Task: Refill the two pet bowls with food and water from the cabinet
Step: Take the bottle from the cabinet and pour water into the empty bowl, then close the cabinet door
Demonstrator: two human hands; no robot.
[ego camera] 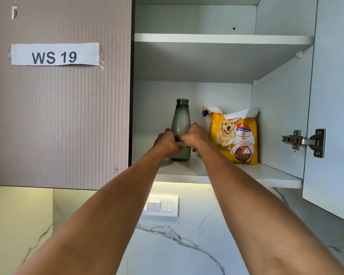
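Observation:
A grey translucent bottle (pixel 180 118) with no cap stands upright on the lower shelf (pixel 266 173) of the open wall cabinet. Both my hands wrap its lower half: my left hand (pixel 167 142) from the left, my right hand (pixel 195 136) from the right. Just right of the bottle, a yellow dog food bag (pixel 235 135) with a dog picture and a torn-open top stands against the cabinet's right wall. The pet bowls are out of view.
The upper shelf (pixel 222 39) holds nothing visible. The right cabinet door (pixel 334 116) hangs open on a metal hinge (pixel 304 140). The left door (pixel 58 116), labelled "WS 19", is closed. A white switch panel (pixel 161 205) sits on the marble wall below.

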